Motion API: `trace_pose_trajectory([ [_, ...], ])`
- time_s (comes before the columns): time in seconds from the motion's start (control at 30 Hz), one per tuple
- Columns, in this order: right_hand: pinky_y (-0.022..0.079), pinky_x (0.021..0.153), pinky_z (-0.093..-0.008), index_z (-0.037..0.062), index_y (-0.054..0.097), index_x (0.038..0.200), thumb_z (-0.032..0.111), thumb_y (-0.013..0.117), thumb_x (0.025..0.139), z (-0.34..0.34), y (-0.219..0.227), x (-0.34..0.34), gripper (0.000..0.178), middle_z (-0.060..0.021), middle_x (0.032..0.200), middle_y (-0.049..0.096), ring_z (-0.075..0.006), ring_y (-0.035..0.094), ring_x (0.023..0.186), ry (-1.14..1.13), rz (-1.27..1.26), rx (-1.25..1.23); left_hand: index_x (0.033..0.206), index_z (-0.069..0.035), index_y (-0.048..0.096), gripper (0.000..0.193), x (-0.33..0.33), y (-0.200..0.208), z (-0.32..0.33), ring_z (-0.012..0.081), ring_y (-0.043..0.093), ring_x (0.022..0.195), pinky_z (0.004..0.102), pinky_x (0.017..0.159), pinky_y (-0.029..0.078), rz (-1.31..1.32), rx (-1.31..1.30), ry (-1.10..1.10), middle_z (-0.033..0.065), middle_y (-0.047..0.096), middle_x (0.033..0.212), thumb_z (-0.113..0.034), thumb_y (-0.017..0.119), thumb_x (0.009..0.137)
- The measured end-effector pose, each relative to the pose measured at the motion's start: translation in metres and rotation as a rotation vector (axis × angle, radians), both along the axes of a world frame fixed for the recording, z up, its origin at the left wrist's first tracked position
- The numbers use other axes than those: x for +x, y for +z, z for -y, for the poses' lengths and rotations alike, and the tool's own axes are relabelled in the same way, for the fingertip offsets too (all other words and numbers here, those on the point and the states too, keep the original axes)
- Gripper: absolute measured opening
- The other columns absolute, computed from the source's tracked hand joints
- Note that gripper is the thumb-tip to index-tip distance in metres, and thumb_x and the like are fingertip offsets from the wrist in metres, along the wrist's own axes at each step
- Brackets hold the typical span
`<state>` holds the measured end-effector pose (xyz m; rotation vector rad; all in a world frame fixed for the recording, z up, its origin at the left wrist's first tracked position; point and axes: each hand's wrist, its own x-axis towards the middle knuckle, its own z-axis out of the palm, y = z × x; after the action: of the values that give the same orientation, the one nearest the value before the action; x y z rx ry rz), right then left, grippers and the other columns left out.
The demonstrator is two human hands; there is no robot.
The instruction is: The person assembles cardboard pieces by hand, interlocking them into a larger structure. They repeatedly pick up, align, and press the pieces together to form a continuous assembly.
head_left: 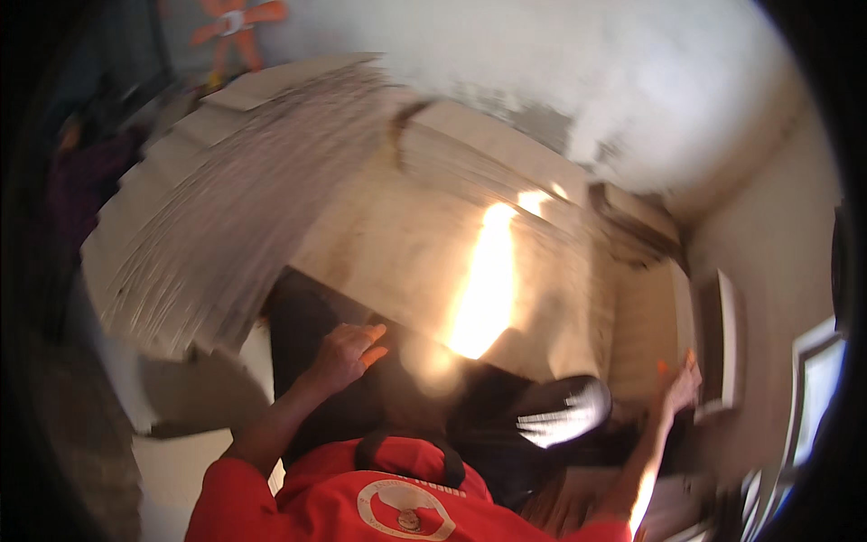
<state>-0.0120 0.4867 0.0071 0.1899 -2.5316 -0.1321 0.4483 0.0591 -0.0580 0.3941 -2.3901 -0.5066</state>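
My left hand point(348, 357) is held over my dark-clothed lap, its thumb and forefinger a little apart and nothing visible between them. Just beyond it lies a pale flat board or low table point(361, 226), crossed by a bright patch of sunlight. Out to the right, my right hand point(684, 387) reaches to the near edge of a stack of beige sheets point(643, 316). Motion smears its fingers, so whether they grip a sheet is unclear. A large fanned pile of thin greyish sheets point(226, 199) spreads across the left of the board.
Another sheet stack point(492, 163) lies at the back, against a stained pale wall point(632, 63). A brown bundle point(637, 221) sits in the corner. At far left is a person in dark purple clothing point(90, 181). An orange fan point(237, 23) stands behind the fanned pile.
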Motion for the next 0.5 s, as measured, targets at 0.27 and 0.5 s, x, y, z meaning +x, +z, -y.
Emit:
trace_pose_trajectory([
  [0.27,0.053,0.076,-0.0424,-0.002,0.055,0.121,0.018,0.062,0.088,-0.067,-0.055,-0.108,0.039,-0.0188,0.109,0.059,-0.0342,0.06,0.098,0.351,-0.115,0.251,0.105,-0.004,0.069,0.035,0.033,-0.033,0.005,0.0278,0.067,0.085,0.0384,0.074,0.052,0.129,0.062,0.18,0.0103,0.071,0.098,-0.019,0.08,0.075],
  [0.5,0.051,0.077,-0.0435,0.0046,0.055,0.122,0.021,0.065,0.092,-0.063,-0.003,-0.084,0.035,-0.0204,0.112,0.066,-0.0414,0.064,0.099,0.186,-0.013,-0.143,0.104,-0.005,0.07,0.031,-0.022,-0.029,0.021,0.0293,0.067,0.083,0.0389,0.074,0.053,0.198,0.063,0.066,0.0117,0.071,0.093,-0.019,0.078,0.078],
])
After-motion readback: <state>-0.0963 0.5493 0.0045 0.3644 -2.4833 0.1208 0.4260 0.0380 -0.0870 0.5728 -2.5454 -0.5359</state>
